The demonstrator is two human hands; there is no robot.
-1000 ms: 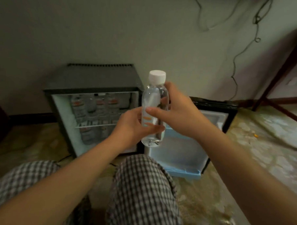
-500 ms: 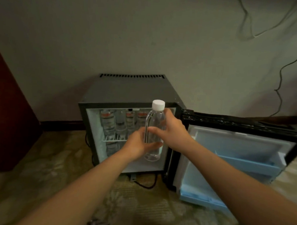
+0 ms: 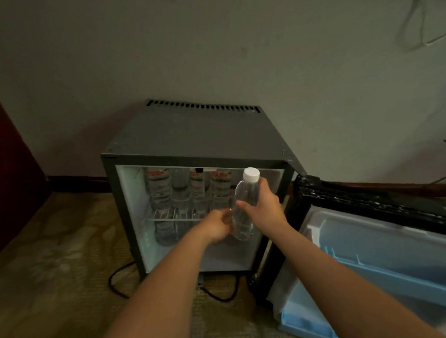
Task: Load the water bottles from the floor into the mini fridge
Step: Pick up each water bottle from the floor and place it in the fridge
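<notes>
Water bottle [image 3: 246, 194] upright at mini fridge [image 3: 200, 134] — left hand [image 3: 215, 228], right hand [image 3: 266, 206], fingers [image 3: 244, 205] around it

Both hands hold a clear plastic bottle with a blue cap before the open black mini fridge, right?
Not quite. The head view shows a white cap. Otherwise yes: the left hand and right hand hold the clear plastic bottle before the open black mini fridge.

fridge door [image 3: 382, 242]: cut by right edge | shelf bottles [image 3: 162, 189]: labels too blurred to read
</notes>
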